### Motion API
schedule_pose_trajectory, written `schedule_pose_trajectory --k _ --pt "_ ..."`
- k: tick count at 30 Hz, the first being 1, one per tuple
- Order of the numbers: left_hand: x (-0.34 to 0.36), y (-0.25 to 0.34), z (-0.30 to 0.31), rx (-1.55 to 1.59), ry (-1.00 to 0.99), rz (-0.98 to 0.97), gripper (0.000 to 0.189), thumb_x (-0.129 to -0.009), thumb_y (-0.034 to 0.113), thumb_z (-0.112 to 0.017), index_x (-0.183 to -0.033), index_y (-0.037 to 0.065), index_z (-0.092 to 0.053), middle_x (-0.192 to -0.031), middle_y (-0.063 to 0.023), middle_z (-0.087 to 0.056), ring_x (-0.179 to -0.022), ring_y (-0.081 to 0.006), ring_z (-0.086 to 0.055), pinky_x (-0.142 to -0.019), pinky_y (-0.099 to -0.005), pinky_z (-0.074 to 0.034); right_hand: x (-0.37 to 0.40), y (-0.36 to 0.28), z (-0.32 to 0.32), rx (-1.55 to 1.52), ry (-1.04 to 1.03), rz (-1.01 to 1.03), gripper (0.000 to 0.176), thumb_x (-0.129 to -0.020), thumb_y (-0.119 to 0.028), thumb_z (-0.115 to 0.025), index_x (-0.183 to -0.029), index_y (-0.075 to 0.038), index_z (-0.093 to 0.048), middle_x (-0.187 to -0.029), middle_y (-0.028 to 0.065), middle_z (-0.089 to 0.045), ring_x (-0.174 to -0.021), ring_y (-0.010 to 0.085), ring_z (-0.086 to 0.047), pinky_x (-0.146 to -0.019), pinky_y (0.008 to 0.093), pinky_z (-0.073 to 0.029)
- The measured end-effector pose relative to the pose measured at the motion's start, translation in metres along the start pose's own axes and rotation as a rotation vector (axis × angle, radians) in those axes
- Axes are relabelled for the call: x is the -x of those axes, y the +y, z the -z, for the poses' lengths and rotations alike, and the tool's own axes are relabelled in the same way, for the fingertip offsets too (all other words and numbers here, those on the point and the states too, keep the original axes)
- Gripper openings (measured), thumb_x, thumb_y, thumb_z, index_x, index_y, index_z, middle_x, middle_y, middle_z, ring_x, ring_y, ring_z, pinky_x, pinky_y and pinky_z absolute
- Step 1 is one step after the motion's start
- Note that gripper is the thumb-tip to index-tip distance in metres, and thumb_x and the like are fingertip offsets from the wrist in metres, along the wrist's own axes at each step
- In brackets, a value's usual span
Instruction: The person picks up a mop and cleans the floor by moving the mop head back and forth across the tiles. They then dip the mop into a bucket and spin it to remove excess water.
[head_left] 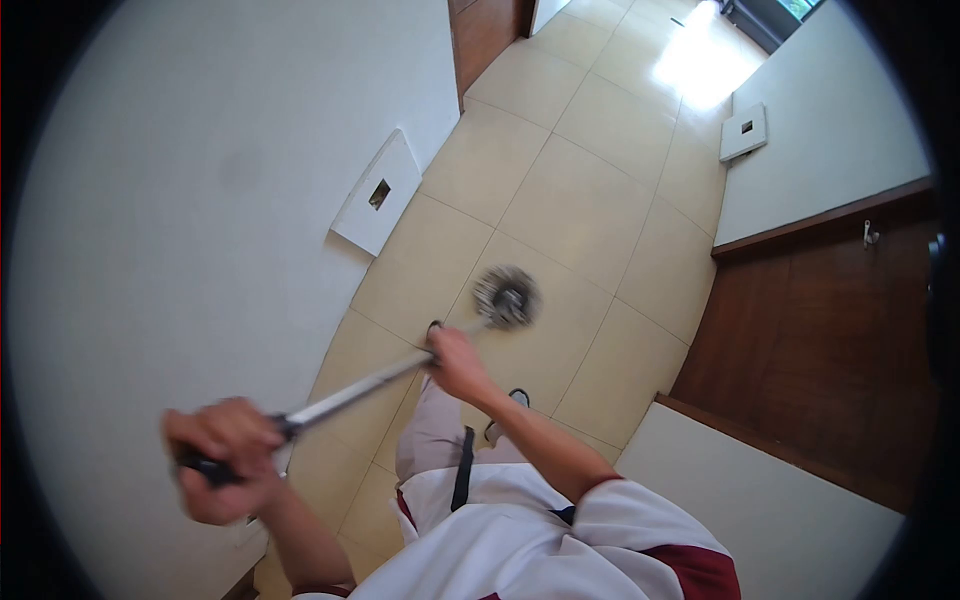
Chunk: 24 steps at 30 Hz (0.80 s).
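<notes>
A metal pole slants from the lower left up toward the middle. My left hand is wrapped round the black grip at its upper end. Farther down the pole, my right hand is closed round the shaft. At the lower end a round grey head, possibly a mop or brush, is over the tiled floor. Motion blurs the head, so its contact with the floor is unclear.
A pale wall with a white box runs along the left. On the right are a brown wooden door and another white box. Bright light reflects from the floor at the top. My shoe shows below the round head.
</notes>
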<state>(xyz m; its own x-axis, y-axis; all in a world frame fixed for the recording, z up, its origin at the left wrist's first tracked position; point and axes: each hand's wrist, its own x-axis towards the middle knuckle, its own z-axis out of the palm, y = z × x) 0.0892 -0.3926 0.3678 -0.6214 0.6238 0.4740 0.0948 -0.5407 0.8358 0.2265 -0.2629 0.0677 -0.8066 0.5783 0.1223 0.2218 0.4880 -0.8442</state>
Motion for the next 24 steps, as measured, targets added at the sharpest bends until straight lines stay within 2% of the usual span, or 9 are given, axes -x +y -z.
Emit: schedule_pose_trajectory --k 3,4,5,8,12,15,19,21,24 --pt "0.049 -0.049 -0.078 0.342 -0.254 0.095 0.033 -0.085 0.037 -0.058 -0.079 0.006 -0.047 -0.055 -0.0032 -0.049 -0.039 -0.0151 -0.046 -0.039 -0.0284 -0.042 0.127 0.038 0.073 0.052 0.133 -0.352 0.041 -0.057 0.011 -0.063 -0.093 -0.004 -0.051 -0.093 0.0128 -0.05 -0.094 0.032 -0.047 -0.079 0.0412 -0.041" --pt "0.069 -0.062 -0.097 0.369 -0.373 0.176 0.031 -0.082 0.034 -0.061 -0.081 0.004 -0.051 -0.057 -0.0047 -0.05 -0.042 -0.0164 -0.047 -0.043 -0.0298 -0.042 0.166 0.056 0.091 0.082 0.219 -0.398 0.043 -0.054 0.014 -0.056 -0.092 -0.004 -0.05 -0.092 0.0127 -0.05 -0.093 0.0316 -0.046 -0.08 0.0396 -0.04" --pt "0.09 -0.075 -0.113 0.382 -0.447 0.265 0.029 -0.08 0.03 -0.059 -0.084 0.002 -0.053 -0.06 -0.0069 -0.051 -0.049 -0.0193 -0.05 -0.047 -0.0324 -0.042 0.206 0.086 0.101 0.163 0.3 -0.393 0.042 -0.055 0.009 -0.065 -0.091 -0.005 -0.051 -0.091 0.0134 -0.051 -0.092 0.0328 -0.047 -0.081 0.0409 -0.039" --pt "0.133 -0.109 -0.12 0.395 -0.672 0.628 0.026 -0.076 0.023 -0.059 -0.079 -0.002 -0.052 -0.074 -0.0115 -0.055 -0.077 -0.0237 -0.056 -0.075 -0.036 -0.046 0.272 0.145 0.105 0.207 0.504 -0.6 0.034 -0.06 0.011 -0.057 -0.089 -0.006 -0.052 -0.09 0.0135 -0.052 -0.089 0.0326 -0.049 -0.081 0.0393 -0.04" --pt "0.138 -0.111 -0.024 0.449 -0.525 0.703 0.026 -0.078 0.023 -0.064 -0.078 -0.002 -0.056 -0.076 -0.0076 -0.054 -0.077 -0.0221 -0.052 -0.095 -0.0388 -0.038 0.233 0.14 0.053 0.308 0.289 -0.621 0.025 -0.061 0.005 -0.063 -0.082 -0.006 -0.056 -0.085 0.0148 -0.055 -0.09 0.0338 -0.052 -0.079 0.0411 -0.043" --pt "0.1 -0.044 0.072 0.406 -0.277 0.506 0.024 -0.071 0.022 -0.058 -0.073 -0.002 -0.057 -0.069 -0.011 -0.055 -0.072 -0.0237 -0.052 -0.079 -0.0408 -0.043 0.149 0.067 -0.032 0.217 0.165 -0.367 0.032 -0.057 0.003 -0.074 -0.083 -0.007 -0.057 -0.086 0.012 -0.056 -0.087 0.0323 -0.054 -0.077 0.0395 -0.045" --pt "0.055 0.071 0.141 0.123 -0.009 0.042 0.031 -0.083 0.034 -0.057 -0.078 0.007 -0.043 -0.06 -0.01 -0.051 -0.055 -0.0201 -0.052 -0.071 -0.0373 -0.047 0.006 -0.055 -0.156 -0.172 -0.03 -0.069 0.031 -0.057 0.007 -0.066 -0.084 -0.005 -0.056 -0.09 0.0146 -0.055 -0.089 0.035 -0.054 -0.076 0.0412 -0.045" --pt "0.052 0.079 0.148 -0.032 0.006 -0.034 0.028 -0.085 0.032 -0.057 -0.081 0.009 -0.041 -0.055 -0.0043 -0.045 -0.052 -0.0156 -0.045 -0.066 -0.0357 -0.046 -0.061 -0.08 -0.193 -0.261 -0.154 0.108 0.018 -0.068 0.001 -0.06 -0.084 -0.004 -0.055 -0.093 0.0175 -0.057 -0.091 0.0382 -0.051 -0.078 0.0444 -0.044" --pt "0.062 0.054 0.157 -0.291 0.405 -0.197 0.022 -0.087 0.026 -0.051 -0.082 0.008 -0.039 -0.053 -0.0041 -0.041 -0.046 -0.0157 -0.04 -0.056 -0.0341 -0.043 -0.106 -0.074 -0.225 -0.191 -0.267 0.13 0.016 -0.071 -0.001 -0.058 -0.087 -0.004 -0.055 -0.094 0.0169 -0.057 -0.093 0.0378 -0.051 -0.079 0.0445 -0.043"
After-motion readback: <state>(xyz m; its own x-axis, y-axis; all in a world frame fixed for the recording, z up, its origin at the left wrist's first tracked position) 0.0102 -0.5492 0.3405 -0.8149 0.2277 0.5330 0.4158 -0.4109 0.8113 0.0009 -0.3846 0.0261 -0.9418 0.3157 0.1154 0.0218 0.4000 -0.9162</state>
